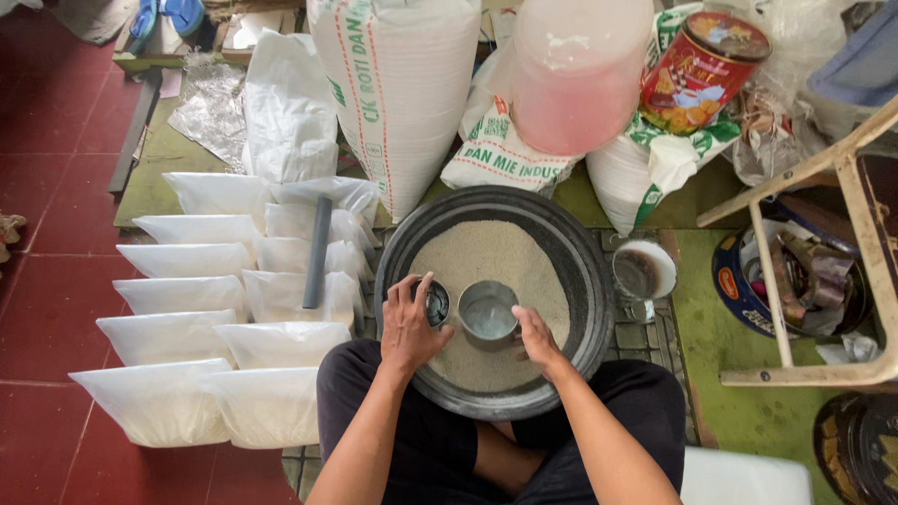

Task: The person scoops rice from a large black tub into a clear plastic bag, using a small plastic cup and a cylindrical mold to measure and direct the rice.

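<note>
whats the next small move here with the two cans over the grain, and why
Probably dip the larger metal can into the pale grain and scoop. It sits empty and upright on the grain in the round dark basin, the right hand at its rim, while the left hand holds the small can beside it. Rows of filled white bags lie to the left.

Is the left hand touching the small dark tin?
Touching: in the head view the left hand has its fingers curled over the small dark tin, beside the metal cup.

White sacks (398,89), red tin (703,70)
</note>
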